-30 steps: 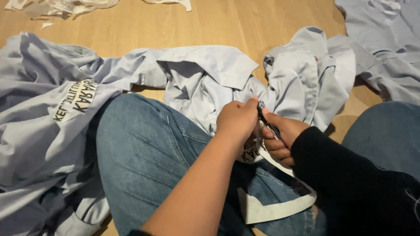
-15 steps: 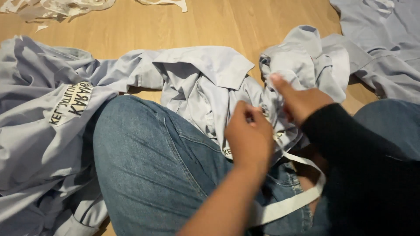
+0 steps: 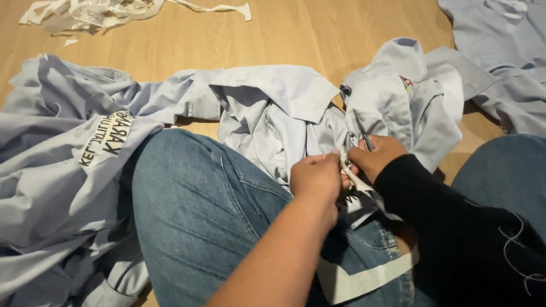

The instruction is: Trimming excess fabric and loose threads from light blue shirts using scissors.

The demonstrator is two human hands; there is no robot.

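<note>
Over the lap, between two denim-clad knees, the left hand [image 3: 316, 177] pinches a fold of the pale blue shirt [image 3: 284, 113], fingers closed on the cloth. Just beside it, touching the same fold, the right hand [image 3: 375, 158] is closed around a slim dark tool [image 3: 364, 138]; only its tip shows above the knuckles, so its kind is hard to tell. A white fabric strip [image 3: 364, 276] hangs from the hands across the right thigh. The shirt spreads leftward over the wooden floor [image 3: 296, 34], its white patch [image 3: 105, 139] lying beside the left knee. Bare floor opens beyond the shirt. A heap of white strips [image 3: 91, 12] is cut off by the top edge, and another blue garment [image 3: 500, 51] by the top right corner.
</note>
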